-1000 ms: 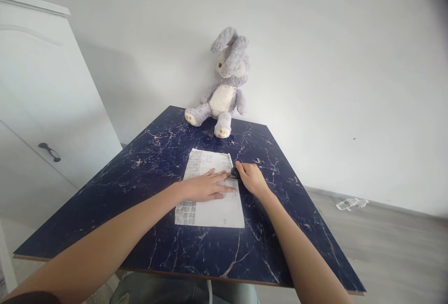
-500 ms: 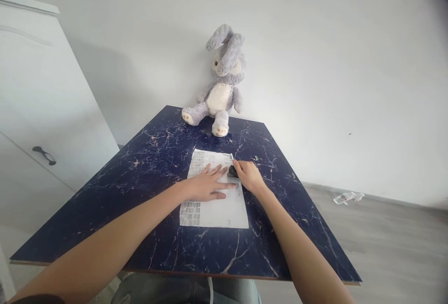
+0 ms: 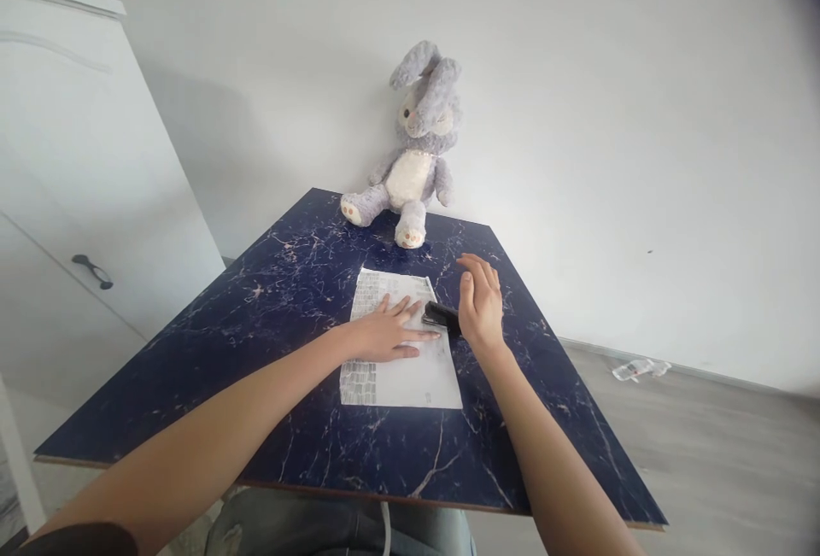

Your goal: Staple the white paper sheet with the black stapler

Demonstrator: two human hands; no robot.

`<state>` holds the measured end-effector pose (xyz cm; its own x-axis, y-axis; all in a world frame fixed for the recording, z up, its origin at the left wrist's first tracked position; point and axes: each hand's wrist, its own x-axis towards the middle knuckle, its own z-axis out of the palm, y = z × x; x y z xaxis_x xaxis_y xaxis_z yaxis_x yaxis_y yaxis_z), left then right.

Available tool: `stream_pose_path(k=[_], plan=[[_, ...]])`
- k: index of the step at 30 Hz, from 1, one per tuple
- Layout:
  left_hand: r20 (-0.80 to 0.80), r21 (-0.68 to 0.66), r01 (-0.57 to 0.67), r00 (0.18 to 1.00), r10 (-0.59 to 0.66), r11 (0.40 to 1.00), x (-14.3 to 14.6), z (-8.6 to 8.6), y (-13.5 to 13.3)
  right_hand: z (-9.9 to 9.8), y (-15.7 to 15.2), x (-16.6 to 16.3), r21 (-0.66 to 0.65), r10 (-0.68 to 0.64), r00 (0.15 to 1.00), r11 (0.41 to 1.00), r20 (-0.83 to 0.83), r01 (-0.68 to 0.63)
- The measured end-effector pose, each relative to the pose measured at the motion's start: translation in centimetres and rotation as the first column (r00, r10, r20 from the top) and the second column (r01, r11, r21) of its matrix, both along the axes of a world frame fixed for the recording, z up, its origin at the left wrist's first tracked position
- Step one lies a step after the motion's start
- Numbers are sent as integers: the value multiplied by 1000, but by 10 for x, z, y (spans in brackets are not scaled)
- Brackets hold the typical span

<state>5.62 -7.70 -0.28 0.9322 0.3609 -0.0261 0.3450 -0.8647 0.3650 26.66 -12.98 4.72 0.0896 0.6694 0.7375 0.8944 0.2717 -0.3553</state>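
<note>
A white printed sheet of paper (image 3: 410,368) lies on the dark blue marbled table (image 3: 307,283). My left hand (image 3: 388,336) rests flat on the sheet, fingers spread. A small black stapler (image 3: 441,316) sits at the sheet's right edge, just past my left fingertips. My right hand (image 3: 480,300) hovers above and to the right of the stapler, fingers extended and apart, holding nothing.
A grey and white plush rabbit (image 3: 415,155) sits at the table's far edge against the white wall. A white cabinet with a dark handle (image 3: 91,271) stands on the left. A crumpled plastic bottle (image 3: 634,368) lies on the wooden floor at the right.
My right hand has let go of the stapler and lifted up and to the right. The stapler now lies uncovered at the sheet's edge. My left hand stays on the paper.
</note>
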Motion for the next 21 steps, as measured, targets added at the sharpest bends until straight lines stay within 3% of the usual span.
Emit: stream_pose_path(k=[5, 9, 11, 13, 15, 17, 19, 21], plan=[[53, -33, 21, 998, -19, 999, -2, -2, 5, 19, -7, -3, 115, 15, 1000, 993, 2, -15], [229, -56, 17, 973, -4, 998, -9, 3, 9, 39, -16, -2, 216, 56, 984, 976, -171, -18], [414, -82, -6, 909, 39, 997, -12, 7, 11, 42, -16, 0, 243, 101, 937, 970, -334, -18], [596, -157, -60, 790, 143, 986, -14, 10, 12, 41, -10, 3, 215, 165, 841, 975, -515, -59], [703, -255, -134, 654, 279, 957, -15, 10, 14, 36, 2, 4, 120, 206, 743, 978, -637, -168], [733, -341, -217, 548, 403, 915, -16, 8, 16, 30, 19, 0, -47, 167, 739, 965, -653, -260], [723, -401, -276, 490, 487, 873, -16, 4, 20, 25, 37, -10, -288, 55, 869, 931, -492, -222], [699, -448, -314, 461, 547, 837, -18, 1, 23, 19, 51, -25, -489, -30, 985, 870, -169, -57]])
